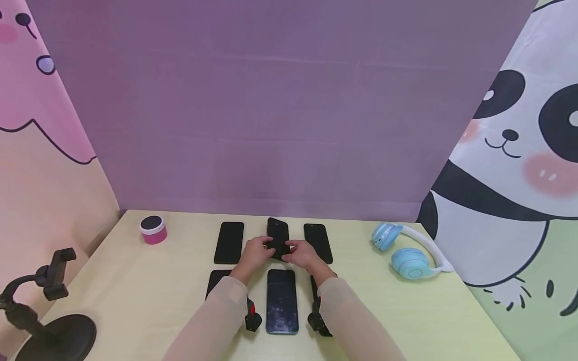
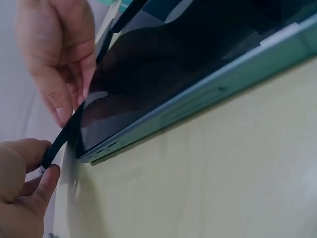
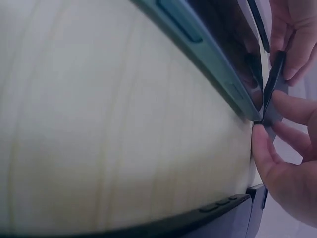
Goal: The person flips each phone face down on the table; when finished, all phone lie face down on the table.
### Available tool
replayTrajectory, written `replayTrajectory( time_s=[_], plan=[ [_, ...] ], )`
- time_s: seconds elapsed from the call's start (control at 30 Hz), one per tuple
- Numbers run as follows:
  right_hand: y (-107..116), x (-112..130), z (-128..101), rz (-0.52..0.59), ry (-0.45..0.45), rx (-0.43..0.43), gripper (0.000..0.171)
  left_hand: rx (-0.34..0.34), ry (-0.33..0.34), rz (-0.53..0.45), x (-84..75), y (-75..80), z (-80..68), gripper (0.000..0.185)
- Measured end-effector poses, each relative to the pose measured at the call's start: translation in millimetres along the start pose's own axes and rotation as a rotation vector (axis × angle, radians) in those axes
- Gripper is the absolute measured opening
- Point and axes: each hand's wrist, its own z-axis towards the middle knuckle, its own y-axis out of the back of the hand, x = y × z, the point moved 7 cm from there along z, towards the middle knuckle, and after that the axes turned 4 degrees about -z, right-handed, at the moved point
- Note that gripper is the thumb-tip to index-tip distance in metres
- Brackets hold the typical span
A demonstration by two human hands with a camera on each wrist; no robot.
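In the head view, a black smartphone (image 1: 278, 234) is held tilted in the middle of the back row. My left hand (image 1: 257, 254) pinches its left edge between thumb and fingers, and my right hand (image 1: 305, 254) grips the right edge. The left wrist view shows this phone (image 2: 62, 141) edge-on, its near end beside another phone. Flanking it are two black phones, one at back left (image 1: 229, 243) and one at back right (image 1: 318, 243). Closer to me lies a phone with a smudged dark screen (image 1: 282, 301). My arms partly cover a front-left phone (image 1: 218, 279) and a front-right phone (image 1: 313, 288).
A pink jar with a dark-topped white lid (image 1: 153, 230) stands at the back left. Light-blue and white headphones (image 1: 413, 258) lie on the right. At the left front is a black phone stand (image 1: 54, 326). A purple backdrop (image 1: 280, 110) rises behind the table.
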Motion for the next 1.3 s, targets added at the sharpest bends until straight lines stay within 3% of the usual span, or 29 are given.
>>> replayTrajectory(
  time_s=[0.23,0.4,0.7,0.83,0.93,1.1,1.3],
  plan=[
    [2.4,-0.2,-1.0,-0.072,-0.055,-0.030,0.049,-0.021,-0.008,0.089,2.7,-4.7,-0.6,0.036],
    [1.8,0.3,-1.7,-0.110,-0.049,-0.046,0.049,-0.012,0.002,0.097,7.2,-5.2,-1.9,0.036],
    [-0.5,3.9,2.2,-0.162,-0.032,-0.055,0.049,0.071,0.041,0.048,13.0,-2.8,-0.6,0.041],
    [0.6,10.1,4.1,-0.209,-0.034,-0.051,0.047,0.092,0.024,0.059,12.7,-1.1,-2.3,0.038],
    [-2.1,22.7,7.7,-0.224,-0.008,-0.059,0.043,0.085,-0.013,0.082,13.3,11.6,-5.3,0.036],
    [-24.0,50.3,10.2,-0.175,0.056,-0.031,0.041,0.009,-0.018,0.103,23.9,57.8,-15.3,0.035],
    [-55.5,67.7,11.5,-0.114,0.034,-0.008,0.042,-0.018,0.073,0.107,52.3,101.3,-28.4,0.041]
  ],
)
